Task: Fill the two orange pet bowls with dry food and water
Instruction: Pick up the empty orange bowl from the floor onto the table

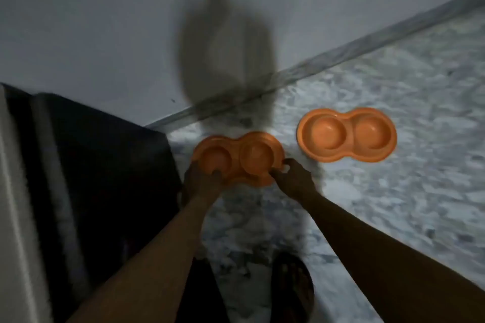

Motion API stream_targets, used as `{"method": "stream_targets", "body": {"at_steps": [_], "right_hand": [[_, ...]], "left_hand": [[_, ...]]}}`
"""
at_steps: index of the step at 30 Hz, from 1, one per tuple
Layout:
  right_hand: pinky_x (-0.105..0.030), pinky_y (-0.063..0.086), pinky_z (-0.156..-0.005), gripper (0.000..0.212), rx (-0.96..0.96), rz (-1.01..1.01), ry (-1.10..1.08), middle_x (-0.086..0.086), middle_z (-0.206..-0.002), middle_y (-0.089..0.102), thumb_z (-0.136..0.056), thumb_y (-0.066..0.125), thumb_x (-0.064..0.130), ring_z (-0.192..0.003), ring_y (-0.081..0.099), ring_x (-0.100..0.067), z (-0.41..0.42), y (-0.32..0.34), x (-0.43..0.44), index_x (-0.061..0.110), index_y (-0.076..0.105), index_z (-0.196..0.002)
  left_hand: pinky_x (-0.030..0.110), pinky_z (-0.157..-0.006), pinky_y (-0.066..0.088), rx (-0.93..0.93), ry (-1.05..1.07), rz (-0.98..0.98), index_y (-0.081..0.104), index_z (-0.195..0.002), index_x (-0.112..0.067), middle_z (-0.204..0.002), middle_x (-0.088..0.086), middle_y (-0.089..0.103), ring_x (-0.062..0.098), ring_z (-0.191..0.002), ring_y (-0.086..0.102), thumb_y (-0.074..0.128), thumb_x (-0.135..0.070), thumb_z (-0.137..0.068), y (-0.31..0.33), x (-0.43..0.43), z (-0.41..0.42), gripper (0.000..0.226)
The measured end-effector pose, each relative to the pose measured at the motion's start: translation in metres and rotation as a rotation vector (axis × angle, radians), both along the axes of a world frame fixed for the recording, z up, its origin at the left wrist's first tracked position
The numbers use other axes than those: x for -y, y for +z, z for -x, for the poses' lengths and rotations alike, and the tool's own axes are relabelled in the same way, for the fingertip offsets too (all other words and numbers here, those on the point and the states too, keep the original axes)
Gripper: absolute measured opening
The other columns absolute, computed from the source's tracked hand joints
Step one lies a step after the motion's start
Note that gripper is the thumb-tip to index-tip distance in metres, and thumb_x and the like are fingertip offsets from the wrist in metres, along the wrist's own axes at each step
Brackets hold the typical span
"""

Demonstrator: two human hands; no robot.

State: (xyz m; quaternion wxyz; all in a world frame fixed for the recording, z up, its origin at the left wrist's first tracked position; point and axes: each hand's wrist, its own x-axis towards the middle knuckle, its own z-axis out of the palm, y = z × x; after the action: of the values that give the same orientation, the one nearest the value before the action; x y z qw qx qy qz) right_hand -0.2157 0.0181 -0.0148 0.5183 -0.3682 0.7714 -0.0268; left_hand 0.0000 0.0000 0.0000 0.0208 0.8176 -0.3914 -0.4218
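Two orange double pet bowls are on the marble floor near the wall. The nearer bowl (pixel 241 157) is gripped from both ends: my left hand (pixel 203 181) holds its left rim with the thumb on the edge, and my right hand (pixel 294 176) pinches its right rim. Whether it rests on the floor or is slightly lifted I cannot tell. The second bowl (pixel 346 135) lies flat on the floor to the right, untouched. Both wells of each bowl look empty. The picture is blurred.
A pale wall (pixel 105 21) meets the floor along a grey skirting (pixel 341 52). A dark block-like object (pixel 105 165) stands at the left, close to the held bowl. My foot in a sandal (pixel 291 286) is on the floor below. Open marble floor (pixel 393 204) extends right.
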Motion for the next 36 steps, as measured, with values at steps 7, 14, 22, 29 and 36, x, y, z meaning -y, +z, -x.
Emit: {"method": "stream_targets", "body": {"at_steps": [7,14,22,29,36], "right_hand": [[-0.039,0.038,-0.080,0.038,-0.167,0.101,-0.062,-0.024,-0.117,0.064,-0.096,0.056,0.032,-0.114,0.057,-0.045,-0.032,-0.077,-0.001,0.005,0.058,-0.122],[-0.044,0.048,-0.092,0.044,-0.137,0.205,-0.267,-0.018,-0.107,0.073,-0.092,0.067,0.034,-0.113,0.062,-0.041,0.002,0.054,-0.005,0.012,0.068,-0.130],[-0.033,0.043,-0.089,0.058,-0.122,0.443,-0.391,-0.005,-0.110,0.074,-0.089,0.068,0.039,-0.113,0.063,-0.029,0.053,0.374,-0.025,0.021,0.060,-0.144],[-0.050,0.056,-0.096,0.068,-0.108,0.699,-0.540,0.007,-0.102,0.074,-0.074,0.060,0.052,-0.100,0.072,-0.029,0.005,0.615,-0.134,0.030,0.064,-0.139],[-0.052,0.061,-0.088,0.047,0.076,0.843,-0.582,0.005,-0.090,0.074,-0.084,0.066,0.035,-0.091,0.072,-0.027,-0.144,0.777,-0.264,0.024,0.071,-0.130]], "left_hand": [[0.041,-0.106,0.042,-0.033,0.163,-0.061,0.038,-0.146,-0.009,-0.146,0.019,0.045,0.038,-0.127,0.049,0.057,-0.032,-0.087,-0.089,-0.002,-0.016,0.066],[0.047,-0.099,0.048,-0.049,0.366,0.138,0.054,-0.129,-0.013,-0.129,0.019,0.056,0.037,-0.115,0.057,0.064,-0.022,-0.084,0.027,0.004,0.013,0.047],[0.041,-0.094,0.045,-0.038,0.266,0.604,0.062,-0.129,-0.016,-0.122,0.016,0.064,0.036,-0.112,0.057,0.050,-0.016,-0.086,0.330,-0.008,0.073,0.044],[0.035,-0.096,0.038,-0.205,0.335,0.853,0.065,-0.124,-0.023,-0.128,0.008,0.056,0.032,-0.117,0.051,0.052,-0.023,-0.092,0.600,-0.104,0.037,0.035],[0.033,-0.103,0.038,-0.212,0.273,1.084,0.063,-0.129,-0.027,-0.128,0.004,0.052,0.026,-0.120,0.053,0.064,-0.028,-0.087,0.766,-0.237,-0.130,0.042]]}}
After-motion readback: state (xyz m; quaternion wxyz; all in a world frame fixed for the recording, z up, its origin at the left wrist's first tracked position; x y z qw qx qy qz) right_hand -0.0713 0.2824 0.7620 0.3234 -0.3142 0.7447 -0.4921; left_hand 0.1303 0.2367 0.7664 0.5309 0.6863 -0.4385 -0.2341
